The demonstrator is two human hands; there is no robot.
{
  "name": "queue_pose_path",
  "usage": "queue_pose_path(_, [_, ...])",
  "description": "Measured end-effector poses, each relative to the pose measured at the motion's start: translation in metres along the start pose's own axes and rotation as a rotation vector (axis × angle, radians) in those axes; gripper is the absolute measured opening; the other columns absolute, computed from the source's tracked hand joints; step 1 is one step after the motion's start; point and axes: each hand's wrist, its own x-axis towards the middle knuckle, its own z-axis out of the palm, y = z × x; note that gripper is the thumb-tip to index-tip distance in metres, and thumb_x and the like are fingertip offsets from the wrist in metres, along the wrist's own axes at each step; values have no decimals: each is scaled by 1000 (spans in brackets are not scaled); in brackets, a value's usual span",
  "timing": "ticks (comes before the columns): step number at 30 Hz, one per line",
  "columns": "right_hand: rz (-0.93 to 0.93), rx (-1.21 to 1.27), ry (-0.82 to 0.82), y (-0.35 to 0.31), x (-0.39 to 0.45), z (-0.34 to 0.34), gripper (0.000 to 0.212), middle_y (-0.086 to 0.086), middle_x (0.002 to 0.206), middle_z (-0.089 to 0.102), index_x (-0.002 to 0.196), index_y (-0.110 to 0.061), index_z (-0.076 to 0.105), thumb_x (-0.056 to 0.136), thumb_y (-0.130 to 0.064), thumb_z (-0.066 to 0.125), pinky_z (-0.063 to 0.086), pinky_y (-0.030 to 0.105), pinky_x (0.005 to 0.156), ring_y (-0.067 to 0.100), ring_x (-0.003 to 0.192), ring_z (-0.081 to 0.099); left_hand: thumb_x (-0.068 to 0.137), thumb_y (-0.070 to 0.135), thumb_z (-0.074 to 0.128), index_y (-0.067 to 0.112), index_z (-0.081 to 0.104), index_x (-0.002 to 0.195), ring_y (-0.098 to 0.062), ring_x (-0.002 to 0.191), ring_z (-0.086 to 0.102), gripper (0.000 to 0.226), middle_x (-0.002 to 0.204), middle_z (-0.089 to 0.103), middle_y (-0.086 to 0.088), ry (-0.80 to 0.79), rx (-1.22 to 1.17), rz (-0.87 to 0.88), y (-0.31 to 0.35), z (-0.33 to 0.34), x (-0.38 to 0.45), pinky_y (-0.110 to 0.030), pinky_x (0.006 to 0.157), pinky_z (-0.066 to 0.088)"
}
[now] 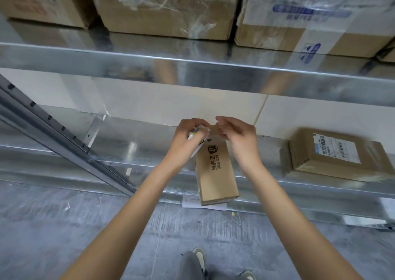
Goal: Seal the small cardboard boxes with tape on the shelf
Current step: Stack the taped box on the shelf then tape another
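We count two small boxes on the lower shelf [320, 196]: a narrow box [215, 173] overhanging its front edge and a labelled box [333, 153] well apart to the right, with bare shelf between; three large cartons [166, 8] sit above. Our left hand [188, 141] grips a white object [195, 133] at the narrow box's far end; our right hand [239, 138] has fingers curled there, though we cannot tell what they pinch.

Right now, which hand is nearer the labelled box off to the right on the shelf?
Right. The right hand is over the far end of the printed box, on the side facing the labelled box. The left hand grips a white item on the printed box's other side, farther away.
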Motion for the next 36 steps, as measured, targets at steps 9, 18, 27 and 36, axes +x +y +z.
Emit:
queue_pose_path(9, [-43, 75, 73, -21, -12, 14, 9, -1, 74, 71, 78, -9, 72, 82, -2, 70, 55, 32, 75, 12, 72, 65, 88, 34, 58, 25, 63, 122, 1, 90, 56, 36, 97, 63, 19, 45, 26, 120, -2, 8, -10, -18, 85, 43])
queue_pose_path(18, [-42, 200, 103, -29, -25, 14, 8, 1, 73, 66, 85, 8, 67, 82, 1, 70, 45, 16, 59, 4, 61, 59, 86, 2, 68, 7, 47, 133, 3, 62, 62, 51, 65, 68, 8, 175, -224, -108, 15, 26, -22, -9, 70, 45])
queue_pose_path(27, [4, 386, 360, -21, -34, 36, 5, 13, 87, 64, 84, 7, 66, 80, 7, 69, 47, 19, 64, 7, 69, 60, 81, 10, 71, 25, 60, 76, -13, 64, 45, 19, 61, 64, -1, 378, -271, -140, 24, 41, -31, -34, 72, 51])
queue_pose_path(36, [120, 575, 325, -28, -39, 54, 9, 14, 83, 62, 88, 7, 61, 81, 10, 65, 49, 32, 73, 21, 76, 60, 84, 16, 71, 15, 69, 98, -5, 78, 70, 14, 79, 76, 4, 521, -154, -65, 22, 41, -40, -33, 80, 56])
